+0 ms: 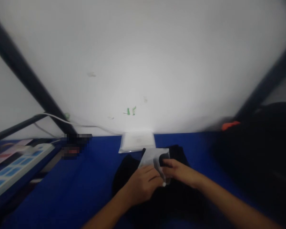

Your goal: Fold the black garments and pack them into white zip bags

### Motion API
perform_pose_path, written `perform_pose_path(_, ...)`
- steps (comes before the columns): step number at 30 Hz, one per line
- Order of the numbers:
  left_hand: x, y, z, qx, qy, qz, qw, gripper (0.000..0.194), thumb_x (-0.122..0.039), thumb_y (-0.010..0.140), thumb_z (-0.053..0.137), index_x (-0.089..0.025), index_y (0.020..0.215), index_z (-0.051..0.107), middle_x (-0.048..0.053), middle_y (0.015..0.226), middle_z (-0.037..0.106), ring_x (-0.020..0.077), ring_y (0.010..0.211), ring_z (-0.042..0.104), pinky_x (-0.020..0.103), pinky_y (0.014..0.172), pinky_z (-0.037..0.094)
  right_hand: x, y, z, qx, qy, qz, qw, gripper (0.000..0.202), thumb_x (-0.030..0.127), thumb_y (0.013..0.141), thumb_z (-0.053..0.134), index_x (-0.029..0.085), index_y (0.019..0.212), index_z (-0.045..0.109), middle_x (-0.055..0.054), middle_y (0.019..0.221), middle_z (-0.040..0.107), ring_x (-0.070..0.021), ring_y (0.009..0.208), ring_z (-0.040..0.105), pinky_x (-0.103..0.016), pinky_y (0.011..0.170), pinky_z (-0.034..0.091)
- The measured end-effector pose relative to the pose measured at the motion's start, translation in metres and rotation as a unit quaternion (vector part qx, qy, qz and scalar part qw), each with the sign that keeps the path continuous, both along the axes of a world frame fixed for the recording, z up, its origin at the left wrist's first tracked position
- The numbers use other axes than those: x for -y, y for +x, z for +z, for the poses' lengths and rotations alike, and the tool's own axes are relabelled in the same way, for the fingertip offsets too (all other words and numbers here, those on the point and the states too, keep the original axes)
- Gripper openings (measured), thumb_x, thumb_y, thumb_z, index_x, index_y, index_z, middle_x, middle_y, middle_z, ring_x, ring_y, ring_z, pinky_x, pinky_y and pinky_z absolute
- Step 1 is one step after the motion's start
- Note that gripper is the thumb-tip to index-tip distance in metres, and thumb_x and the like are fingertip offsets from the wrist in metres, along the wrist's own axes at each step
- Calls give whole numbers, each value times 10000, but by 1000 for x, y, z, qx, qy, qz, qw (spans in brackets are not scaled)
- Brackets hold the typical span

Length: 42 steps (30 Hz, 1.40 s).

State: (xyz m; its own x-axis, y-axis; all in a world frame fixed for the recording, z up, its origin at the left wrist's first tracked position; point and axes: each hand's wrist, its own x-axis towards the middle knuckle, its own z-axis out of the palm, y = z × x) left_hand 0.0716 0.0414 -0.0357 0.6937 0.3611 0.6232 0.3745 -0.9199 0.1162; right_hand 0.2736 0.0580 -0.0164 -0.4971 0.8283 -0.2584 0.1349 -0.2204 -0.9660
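Observation:
A pale, see-through plastic zip bag point(149, 156) is held low in front of me, its mouth facing right. My left hand point(143, 184) has its fingers closed on the bag's near side, with a small white slider by the fingertips. At the bag's mouth, my right hand point(178, 171) pinches the edge, its fingertips partly inside the opening. Something dark shows within the mouth, but I cannot make out what. Black cloth point(127, 170) lies under and around the bag. Just behind it, a flat white packet point(137, 141) in clear wrapping rests against the wall.
A white power strip point(21, 168) with blue sockets lies at left. Its white cable point(85, 124) runs along the white wall point(157, 63). Dark metal posts slant at both sides. A large black heap point(259, 159) fills the right of the blue surface point(85, 181).

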Motion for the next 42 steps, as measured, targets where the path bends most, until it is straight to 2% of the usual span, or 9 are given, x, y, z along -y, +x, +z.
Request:
perform_pose_path(2, 2, -4, 0, 25, -14, 16, 999, 215, -106, 939, 444, -172, 878, 640, 34, 787, 647, 152, 729, 564, 286, 685, 461, 5, 12, 10, 120, 179, 4, 976, 232, 346, 870, 610, 185, 1030, 659, -59, 914, 693, -189, 800, 639, -308, 726, 505)
perform_pose_path(6, 6, -6, -2, 55, -7, 32, 998, 245, -57, 914, 417, -159, 925, 640, 47, 779, 640, 162, 711, 556, 302, 662, 460, 29, 17, 20, 247, 444, 40, 860, 314, 283, 931, 520, 229, 1236, 574, -88, 1030, 676, -203, 860, 642, -330, 758, 523)
perform_pose_path(10, 9, -5, -3, 79, 16, 49, 996, 240, -37, 893, 417, -152, 804, 609, 39, 694, 598, 153, 649, 525, 303, 625, 443, 40, 7, 11, 287, 604, 69, 740, 271, 212, 953, 452, 190, 1183, 595, -91, 880, 669, -184, 731, 612, -296, 624, 504)
perform_pose_path(13, 10, -6, -5, 106, 29, 62, 992, 214, -31, 873, 433, -150, 822, 603, 42, 697, 604, 159, 670, 544, 313, 653, 463, 37, 1, 4, 315, 644, 76, 694, 226, 171, 967, 409, 179, 1010, 630, -61, 749, 635, -170, 638, 554, -289, 546, 444)
perform_pose_path(20, 12, -13, -2, 167, 76, 54, 981, 219, -3, 844, 443, -138, 905, 604, 53, 732, 624, 156, 685, 556, 306, 659, 488, 21, 6, 1, 337, 669, 96, 655, 255, 158, 981, 387, 179, 862, 612, -51, 732, 606, -167, 653, 527, -286, 555, 397)
perform_pose_path(30, 17, -14, 10, 205, 108, 40, 972, 179, -85, 925, 439, -145, 888, 604, 40, 714, 628, 151, 689, 600, 336, 726, 546, -36, 57, -39, 445, 629, 42, 636, 272, 115, 946, 361, 174, 819, 595, -58, 741, 578, -172, 631, 488, -276, 541, 391)
perform_pose_path(33, 19, -10, 7, 207, 93, 22, 974, 195, -75, 922, 423, -145, 873, 598, 37, 690, 619, 147, 675, 589, 326, 688, 544, -29, 46, -33, 439, 627, 36, 642, 212, 146, 900, 456, 138, 1019, 631, -127, 922, 647, -229, 830, 581, -352, 712, 492)
perform_pose_path(37, 25, -7, 6, 196, 86, 26, 976, 198, -43, 898, 423, -143, 845, 585, 37, 685, 616, 145, 675, 584, 326, 690, 547, -15, 16, -20, 330, 659, 90, 670, 529, 160, 831, 531, 99, 1355, 491, -211, 1289, 590, -328, 1186, 540, -502, 980, 446)
perform_pose_path(42, 26, -10, 5, 202, 87, 40, 975, 165, -38, 888, 459, -144, 892, 585, 40, 746, 620, 150, 738, 592, 347, 757, 553, -21, 2, -19, 216, 671, 128, 698, 504, 114, 917, 435, 182, 1415, 463, -140, 1285, 638, -268, 1203, 584, -460, 1014, 461)
